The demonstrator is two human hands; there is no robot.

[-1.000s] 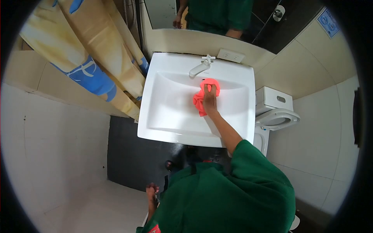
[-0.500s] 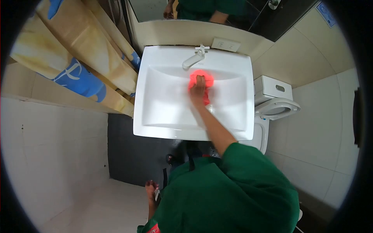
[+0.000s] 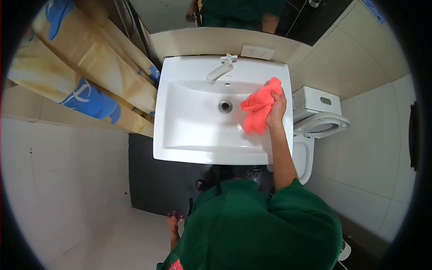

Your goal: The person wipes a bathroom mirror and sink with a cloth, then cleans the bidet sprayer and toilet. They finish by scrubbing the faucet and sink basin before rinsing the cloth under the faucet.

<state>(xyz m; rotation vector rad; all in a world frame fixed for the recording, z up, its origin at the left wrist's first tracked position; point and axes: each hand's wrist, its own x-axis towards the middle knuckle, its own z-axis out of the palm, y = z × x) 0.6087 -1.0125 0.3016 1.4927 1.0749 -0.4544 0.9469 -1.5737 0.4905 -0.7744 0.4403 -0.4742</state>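
Note:
A bright coral-pink cloth hangs bunched in my right hand, over the right part of the white sink basin. My fingers are closed round the cloth's right edge. The uncovered drain lies left of the cloth, and the white faucet stands behind it on the sink's back ledge. Low down beside my body, my left hand is away from the sink, with its fingers slightly apart and no clear object in them.
A patterned shower curtain hangs left of the sink. On the right is a toilet with its lid and seat raised. A socket plate and a mirror are on the wall behind. Dark floor shows below.
My right hand has moved right with the cloth, from the basin's middle to its right side, and the drain has come into view. The left hand stays low beside my body.

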